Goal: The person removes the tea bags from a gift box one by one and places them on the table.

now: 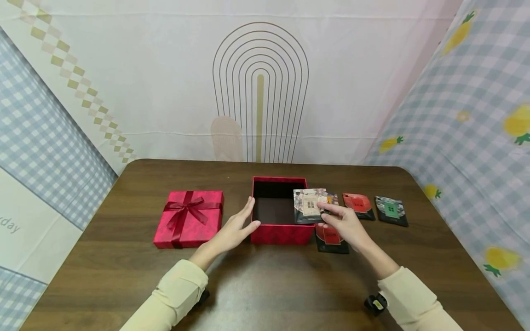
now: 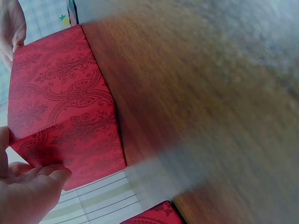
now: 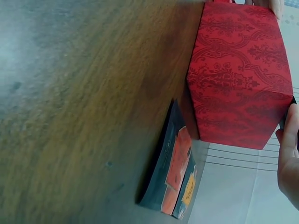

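Note:
A red patterned gift box (image 1: 281, 234) with a dark inside stands lidless on the table. My left hand (image 1: 233, 230) touches its left side with straight fingers; in the left wrist view the left hand (image 2: 30, 191) lies against the red box wall (image 2: 60, 88). Between thumb and fingers, my right hand (image 1: 345, 224) pinches a flat sachet with a pale label (image 1: 309, 207), held over the box's right edge. Part of the right hand (image 3: 289, 163) shows beside the box (image 3: 240, 74) in the right wrist view.
Left of the box lies its red lid (image 1: 190, 220) with a ribbon bow. To the right are a red-labelled sachet (image 1: 359, 206), a green-labelled sachet (image 1: 391, 210) and another red sachet (image 1: 332, 239) near the box; a yellow-orange sachet (image 1: 333, 199) is partly hidden.

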